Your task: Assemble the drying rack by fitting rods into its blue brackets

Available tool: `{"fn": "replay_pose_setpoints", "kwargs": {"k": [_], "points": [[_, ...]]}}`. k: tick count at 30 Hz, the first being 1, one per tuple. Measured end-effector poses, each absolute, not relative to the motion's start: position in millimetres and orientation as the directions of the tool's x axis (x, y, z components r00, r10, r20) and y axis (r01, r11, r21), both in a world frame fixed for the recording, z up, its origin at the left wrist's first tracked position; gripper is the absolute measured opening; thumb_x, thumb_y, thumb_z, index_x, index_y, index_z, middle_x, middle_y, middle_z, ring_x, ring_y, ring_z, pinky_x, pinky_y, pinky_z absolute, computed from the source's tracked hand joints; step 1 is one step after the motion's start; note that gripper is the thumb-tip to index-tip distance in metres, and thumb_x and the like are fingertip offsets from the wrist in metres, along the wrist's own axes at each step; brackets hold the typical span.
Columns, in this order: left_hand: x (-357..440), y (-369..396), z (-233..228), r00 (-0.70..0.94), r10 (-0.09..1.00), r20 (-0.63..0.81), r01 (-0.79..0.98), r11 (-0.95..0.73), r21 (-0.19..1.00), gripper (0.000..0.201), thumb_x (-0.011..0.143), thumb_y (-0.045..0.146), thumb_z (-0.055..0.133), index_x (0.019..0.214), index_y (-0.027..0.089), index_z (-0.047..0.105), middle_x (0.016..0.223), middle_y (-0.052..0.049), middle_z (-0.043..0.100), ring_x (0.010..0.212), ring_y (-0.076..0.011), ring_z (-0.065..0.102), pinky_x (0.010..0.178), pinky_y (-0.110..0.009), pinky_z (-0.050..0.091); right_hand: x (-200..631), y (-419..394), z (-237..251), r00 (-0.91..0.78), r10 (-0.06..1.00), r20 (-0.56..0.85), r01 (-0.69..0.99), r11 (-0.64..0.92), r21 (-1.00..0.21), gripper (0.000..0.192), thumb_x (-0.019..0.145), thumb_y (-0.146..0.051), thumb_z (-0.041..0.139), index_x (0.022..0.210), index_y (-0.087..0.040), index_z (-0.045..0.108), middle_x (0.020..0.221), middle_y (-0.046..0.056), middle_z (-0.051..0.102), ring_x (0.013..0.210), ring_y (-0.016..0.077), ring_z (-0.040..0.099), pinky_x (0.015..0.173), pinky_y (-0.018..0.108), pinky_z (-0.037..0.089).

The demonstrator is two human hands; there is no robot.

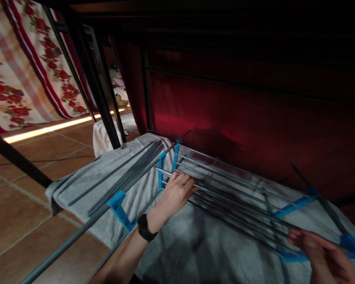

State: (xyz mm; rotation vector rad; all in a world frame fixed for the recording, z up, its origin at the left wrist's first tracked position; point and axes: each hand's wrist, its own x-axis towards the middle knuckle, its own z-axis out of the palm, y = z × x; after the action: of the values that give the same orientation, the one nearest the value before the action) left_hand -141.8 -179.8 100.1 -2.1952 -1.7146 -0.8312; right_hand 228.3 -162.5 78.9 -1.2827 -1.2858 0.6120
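A frame of grey metal rods joined by blue plastic brackets lies on a grey cloth. My left hand (180, 188), with a dark watch on its wrist, is wrapped around a grey rod (239, 202) close to the blue bracket (160, 170). Toward the other end of this rod, my right hand (322, 252) pinches it between thumb and fingers, beside the right-hand blue bracket (296, 207). Several parallel rods run behind and below it. Another blue bracket (121, 211) sits on the long side pole (77, 233), left of my left hand.
Several loose grey rods (127, 177) lie together on the grey cloth (68, 185) at left. Dark metal posts (91, 75) stand beyond them. A dark red curtain (225, 110) hangs behind the frame. A flowered cloth (32, 63) hangs over the tiled floor (17, 189).
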Motion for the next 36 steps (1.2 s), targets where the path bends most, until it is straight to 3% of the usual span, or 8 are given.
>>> {"fn": "replay_pose_setpoints", "kwargs": {"k": [2, 4, 7, 11, 19, 25, 31, 36], "points": [[-141, -181, 100, 0.152, 0.815, 0.560, 0.948, -0.281, 0.151, 0.023, 0.103, 0.032, 0.043, 0.101, 0.018, 0.061, 0.091, -0.005, 0.063, 0.089, -0.0206, 0.054, 0.085, -0.038, 0.038, 219, -160, 88, 0.178, 0.831, 0.527, 0.568, 0.350, -0.745, 0.036, 0.089, -0.055, 0.058, 0.114, -0.030, 0.065, 0.118, 0.006, 0.067, 0.115, 0.0310, 0.061, 0.108, 0.052, 0.042], [-141, -181, 101, 0.154, 0.816, 0.557, 0.950, -0.278, 0.145, 0.023, 0.103, 0.032, 0.043, 0.098, 0.018, 0.061, 0.090, -0.005, 0.062, 0.086, -0.0203, 0.054, 0.084, -0.038, 0.038, 215, -150, 87, -0.034, 0.760, 0.649, 0.729, 0.463, -0.504, 0.046, 0.092, -0.059, 0.050, 0.120, -0.026, 0.063, 0.125, 0.009, 0.065, 0.121, 0.0336, 0.057, 0.109, 0.055, 0.038], [-142, -182, 101, 0.161, 0.813, 0.560, 0.947, -0.287, 0.145, 0.023, 0.102, 0.034, 0.044, 0.095, 0.019, 0.060, 0.088, -0.005, 0.062, 0.084, -0.0204, 0.054, 0.081, -0.037, 0.038, 216, -127, 70, -0.313, 0.637, 0.704, 0.752, 0.619, -0.226, 0.048, 0.097, -0.057, 0.040, 0.123, -0.023, 0.061, 0.122, 0.011, 0.067, 0.116, 0.0307, 0.060, 0.113, 0.055, 0.032], [-145, -181, 100, 0.180, 0.800, 0.572, 0.936, -0.319, 0.151, 0.023, 0.102, 0.034, 0.044, 0.094, 0.019, 0.060, 0.086, -0.005, 0.061, 0.083, -0.0201, 0.054, 0.079, -0.037, 0.038, 224, -106, 48, -0.422, 0.587, 0.691, 0.773, 0.631, -0.064, 0.041, 0.099, -0.048, 0.042, 0.127, -0.023, 0.059, 0.109, 0.009, 0.072, 0.105, 0.0275, 0.064, 0.108, 0.049, 0.036], [-154, -178, 95, 0.211, 0.795, 0.568, 0.938, -0.329, 0.112, 0.023, 0.103, 0.032, 0.044, 0.095, 0.019, 0.062, 0.088, -0.005, 0.062, 0.084, -0.0197, 0.055, 0.082, -0.035, 0.039, 227, -99, 53, -0.510, 0.573, 0.642, 0.735, 0.678, -0.021, 0.034, 0.100, -0.040, 0.045, 0.123, -0.024, 0.064, 0.103, 0.006, 0.072, 0.096, 0.0244, 0.064, 0.092, 0.039, 0.043], [-170, -175, 95, 0.271, 0.745, 0.609, 0.919, -0.389, 0.068, 0.021, 0.101, 0.030, 0.047, 0.110, 0.018, 0.063, 0.095, -0.005, 0.067, 0.090, -0.0220, 0.058, 0.085, -0.036, 0.039, 201, -113, 70, -0.481, 0.628, 0.612, 0.760, 0.646, -0.066, 0.028, 0.100, -0.032, 0.051, 0.122, -0.026, 0.066, 0.104, 0.006, 0.072, 0.094, 0.0230, 0.063, 0.089, 0.039, 0.045], [-184, -161, 88, 0.345, 0.688, 0.638, 0.893, -0.450, 0.003, 0.020, 0.099, 0.033, 0.050, 0.111, 0.021, 0.061, 0.095, -0.005, 0.071, 0.090, -0.0246, 0.063, 0.082, -0.037, 0.040, 194, -117, 81, -0.428, 0.681, 0.594, 0.795, 0.597, -0.111, 0.026, 0.099, -0.028, 0.051, 0.121, -0.026, 0.066, 0.106, 0.007, 0.072, 0.097, 0.0228, 0.063, 0.090, 0.041, 0.048], [-179, -156, 87, 0.369, 0.630, 0.684, 0.884, -0.465, -0.049, 0.029, 0.101, 0.036, 0.037, 0.107, 0.024, 0.061, 0.094, -0.007, 0.072, 0.088, -0.0279, 0.064, 0.077, -0.039, 0.040, 198, -120, 84, -0.386, 0.701, 0.599, 0.802, 0.576, -0.158, 0.027, 0.099, -0.027, 0.052, 0.122, -0.026, 0.065, 0.106, 0.005, 0.071, 0.099, 0.0209, 0.063, 0.093, 0.039, 0.049]]}}
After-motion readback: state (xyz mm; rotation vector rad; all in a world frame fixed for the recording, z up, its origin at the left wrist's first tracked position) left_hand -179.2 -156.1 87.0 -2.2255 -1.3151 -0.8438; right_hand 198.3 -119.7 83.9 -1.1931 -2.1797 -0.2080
